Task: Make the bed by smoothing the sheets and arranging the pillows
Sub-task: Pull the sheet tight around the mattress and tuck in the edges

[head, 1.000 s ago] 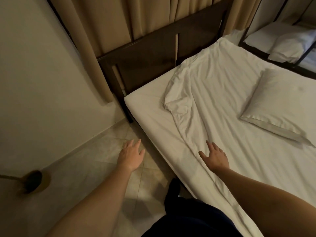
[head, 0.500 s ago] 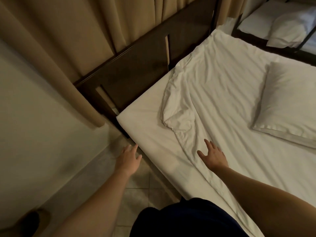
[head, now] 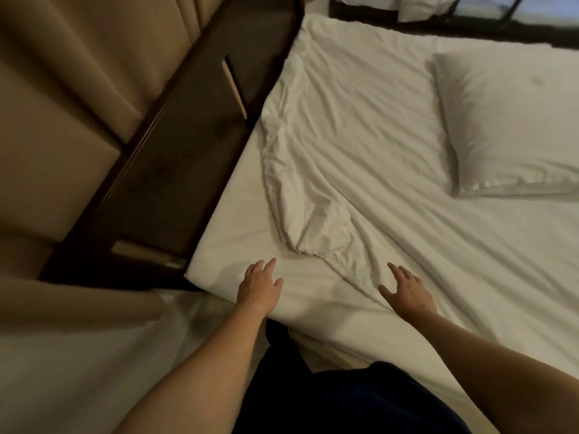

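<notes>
1. Two hands: left hand point(head: 260, 285) and right hand point(head: 407, 289), fingers straight and spread, holding nothing, over the bed's near corner.
2. One white sheet point(head: 360, 126), creased, with a bunched fold just beyond the hands.
3. One plump rectangular pillow point(head: 507, 120) lies on the sheet.
4. One dark wooden headboard point(head: 175, 158).

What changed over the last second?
The left hand moved forward and right, from off the mattress to over its corner, fingers straight. The right hand stays open by the rumpled top sheet; nothing gripped. Sheet and pillow unchanged.
</notes>
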Demonstrator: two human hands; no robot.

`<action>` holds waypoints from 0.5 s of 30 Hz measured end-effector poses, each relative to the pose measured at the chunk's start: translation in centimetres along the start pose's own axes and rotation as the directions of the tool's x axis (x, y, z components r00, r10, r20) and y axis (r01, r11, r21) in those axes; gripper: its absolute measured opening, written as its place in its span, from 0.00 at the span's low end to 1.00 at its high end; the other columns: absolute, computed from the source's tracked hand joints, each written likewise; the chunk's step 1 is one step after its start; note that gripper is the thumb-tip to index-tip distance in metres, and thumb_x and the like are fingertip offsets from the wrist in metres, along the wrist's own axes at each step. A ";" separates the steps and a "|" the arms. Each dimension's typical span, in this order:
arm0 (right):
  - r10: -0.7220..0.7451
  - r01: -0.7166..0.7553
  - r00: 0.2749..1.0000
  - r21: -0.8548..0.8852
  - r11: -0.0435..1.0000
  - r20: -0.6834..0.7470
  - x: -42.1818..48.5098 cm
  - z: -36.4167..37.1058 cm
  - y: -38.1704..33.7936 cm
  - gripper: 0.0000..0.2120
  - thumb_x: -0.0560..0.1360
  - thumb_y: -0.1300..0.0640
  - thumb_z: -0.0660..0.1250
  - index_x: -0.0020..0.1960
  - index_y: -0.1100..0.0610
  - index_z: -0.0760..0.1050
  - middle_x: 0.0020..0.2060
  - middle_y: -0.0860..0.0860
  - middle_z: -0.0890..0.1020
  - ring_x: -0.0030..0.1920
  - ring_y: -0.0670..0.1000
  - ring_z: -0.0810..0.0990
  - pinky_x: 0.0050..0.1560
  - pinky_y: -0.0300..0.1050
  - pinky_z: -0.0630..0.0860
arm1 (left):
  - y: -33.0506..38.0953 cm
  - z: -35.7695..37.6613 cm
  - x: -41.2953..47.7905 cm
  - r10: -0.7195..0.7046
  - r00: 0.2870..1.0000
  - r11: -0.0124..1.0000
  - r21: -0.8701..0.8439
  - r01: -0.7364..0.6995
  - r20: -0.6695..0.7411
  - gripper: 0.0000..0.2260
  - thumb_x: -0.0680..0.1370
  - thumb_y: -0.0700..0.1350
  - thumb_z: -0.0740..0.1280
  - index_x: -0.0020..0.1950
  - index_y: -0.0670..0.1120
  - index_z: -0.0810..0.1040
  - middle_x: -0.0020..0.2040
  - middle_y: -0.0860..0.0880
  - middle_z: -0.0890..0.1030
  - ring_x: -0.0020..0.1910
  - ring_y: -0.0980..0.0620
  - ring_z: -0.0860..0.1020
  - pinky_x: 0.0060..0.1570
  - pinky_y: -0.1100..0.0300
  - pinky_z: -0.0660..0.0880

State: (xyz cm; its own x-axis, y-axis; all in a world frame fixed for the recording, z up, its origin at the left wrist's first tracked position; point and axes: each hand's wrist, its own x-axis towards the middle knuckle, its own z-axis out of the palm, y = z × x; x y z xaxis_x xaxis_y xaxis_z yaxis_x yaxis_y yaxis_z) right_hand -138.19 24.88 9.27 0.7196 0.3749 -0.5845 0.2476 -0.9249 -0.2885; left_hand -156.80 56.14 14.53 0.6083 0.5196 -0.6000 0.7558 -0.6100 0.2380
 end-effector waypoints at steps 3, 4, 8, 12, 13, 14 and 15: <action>0.119 -0.118 0.993 0.067 0.991 -0.006 -1.1 1.2 -3.5 0.34 0.80 0.39 0.62 0.82 0.45 0.54 0.80 0.51 0.62 0.78 0.56 0.61 0.70 0.57 0.69 | -2.6 -2.0 3.4 0.065 0.995 0.996 0.052 -0.069 0.079 0.27 0.84 0.56 0.58 0.83 0.55 0.57 0.82 0.50 0.58 0.81 0.47 0.54 0.76 0.47 0.62; 0.149 -0.146 0.989 0.095 0.985 -0.015 -1.4 1.7 -4.6 0.34 0.80 0.40 0.62 0.82 0.45 0.54 0.80 0.51 0.62 0.78 0.57 0.61 0.70 0.57 0.69 | -3.5 -2.6 4.5 0.085 0.991 0.992 0.080 -0.093 0.105 0.27 0.84 0.56 0.58 0.83 0.54 0.57 0.82 0.50 0.58 0.81 0.47 0.54 0.76 0.47 0.62; 0.252 -0.237 0.966 0.200 0.951 -0.055 -1.5 3.3 -8.5 0.33 0.80 0.40 0.63 0.81 0.45 0.56 0.79 0.50 0.63 0.78 0.57 0.62 0.70 0.58 0.69 | -5.8 -4.6 9.0 0.138 0.973 0.969 0.176 -0.171 0.187 0.27 0.84 0.56 0.57 0.83 0.54 0.58 0.82 0.50 0.59 0.81 0.47 0.54 0.75 0.47 0.63; 0.281 -0.259 0.958 0.248 0.933 -0.056 -0.6 4.6 -11.1 0.33 0.79 0.42 0.65 0.81 0.44 0.58 0.78 0.49 0.66 0.76 0.56 0.64 0.71 0.57 0.69 | -6.1 -5.4 12.6 0.168 0.964 0.961 0.183 -0.207 0.207 0.26 0.84 0.56 0.58 0.82 0.53 0.60 0.82 0.50 0.59 0.81 0.48 0.54 0.75 0.47 0.63; 0.282 -0.261 0.958 0.248 0.933 -0.052 -0.1 4.9 -11.5 0.32 0.79 0.42 0.65 0.80 0.45 0.59 0.77 0.49 0.66 0.76 0.56 0.65 0.70 0.56 0.70 | -6.0 -5.4 13.5 0.174 0.962 0.961 0.179 -0.212 0.210 0.26 0.84 0.56 0.58 0.82 0.53 0.61 0.82 0.50 0.59 0.81 0.48 0.54 0.75 0.47 0.63; 0.274 -0.254 0.960 0.241 0.936 -0.052 0.5 5.4 -11.8 0.32 0.79 0.42 0.66 0.80 0.45 0.60 0.77 0.49 0.67 0.75 0.56 0.67 0.69 0.56 0.71 | -6.0 -5.3 14.4 0.177 0.962 0.961 0.175 -0.215 0.210 0.26 0.84 0.55 0.58 0.82 0.52 0.61 0.82 0.50 0.59 0.81 0.48 0.54 0.75 0.47 0.63; 0.260 -0.242 0.964 0.233 0.942 -0.050 1.3 6.0 -12.1 0.32 0.79 0.42 0.66 0.80 0.46 0.61 0.76 0.49 0.68 0.74 0.56 0.68 0.68 0.55 0.72 | -6.0 -5.1 15.3 0.177 0.962 0.962 0.170 -0.213 0.207 0.26 0.84 0.55 0.58 0.82 0.52 0.61 0.82 0.50 0.59 0.81 0.48 0.54 0.75 0.47 0.63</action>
State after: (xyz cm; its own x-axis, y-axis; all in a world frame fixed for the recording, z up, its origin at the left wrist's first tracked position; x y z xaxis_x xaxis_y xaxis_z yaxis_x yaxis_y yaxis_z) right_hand -144.12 36.91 7.48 0.7909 0.1176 -0.6006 -0.0922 -0.9472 -0.3069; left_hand -150.81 70.83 7.80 0.6686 0.2683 -0.6936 0.5564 -0.7993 0.2271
